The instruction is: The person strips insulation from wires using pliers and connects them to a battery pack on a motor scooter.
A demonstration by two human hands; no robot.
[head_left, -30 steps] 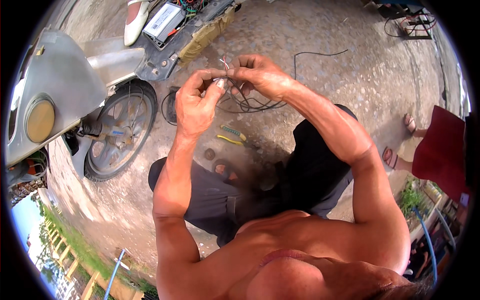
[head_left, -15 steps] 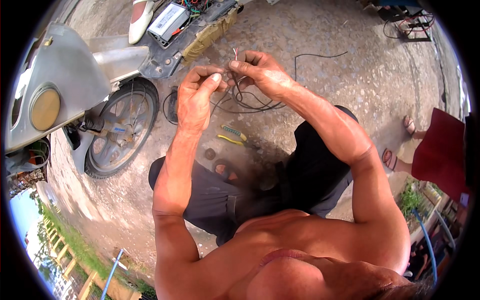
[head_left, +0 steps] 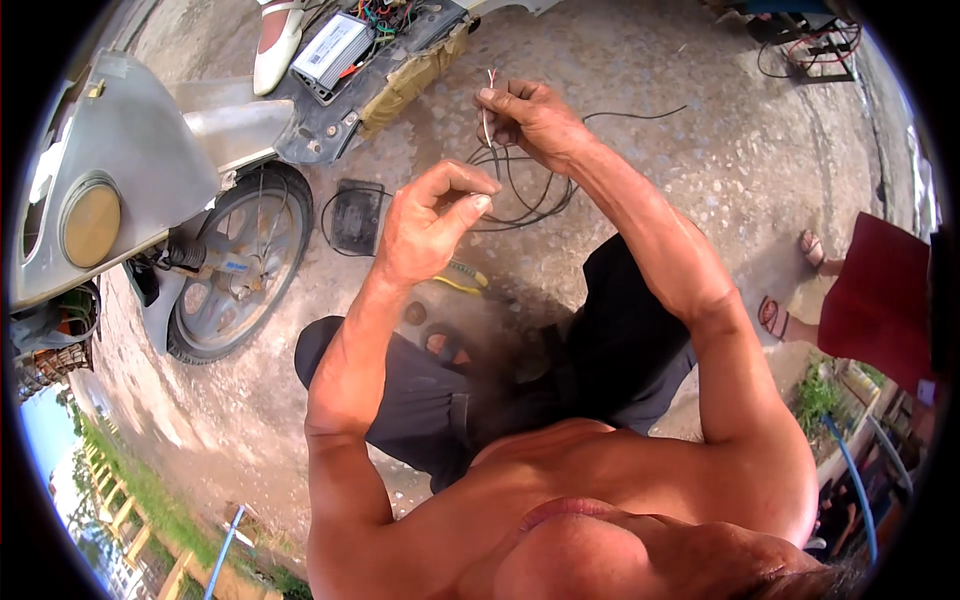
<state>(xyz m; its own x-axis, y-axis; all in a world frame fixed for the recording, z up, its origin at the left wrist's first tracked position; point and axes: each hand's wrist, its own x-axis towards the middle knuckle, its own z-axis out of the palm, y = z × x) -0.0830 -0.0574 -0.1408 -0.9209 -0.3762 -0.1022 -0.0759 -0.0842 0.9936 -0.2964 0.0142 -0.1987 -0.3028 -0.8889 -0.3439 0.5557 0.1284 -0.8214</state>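
My right hand [head_left: 535, 130] pinches the stripped end of a dark cable [head_left: 496, 160], where thin red and white wires stick up past the fingertips. Lower and to its left, my left hand [head_left: 425, 225] has thumb and index finger closed on the cable further down. The cable's loose loops [head_left: 650, 115] lie on the concrete beyond my hands. Yellow-handled pliers [head_left: 458, 283] lie on the ground just below my left hand, and a flat black object [head_left: 355, 215] lies to its left, beside the loops.
A stripped scooter [head_left: 140, 190] stands at left, its wired silver box [head_left: 330, 55] on the footboard. Someone's white shoe [head_left: 275, 65] is at top left; another person's sandalled foot [head_left: 775, 318] is at right. A dark stand [head_left: 820, 70] with cables stands at top right.
My right hand has moved up and away with the wire end. My left hand has moved right and down, so the two hands are now apart along the cable.
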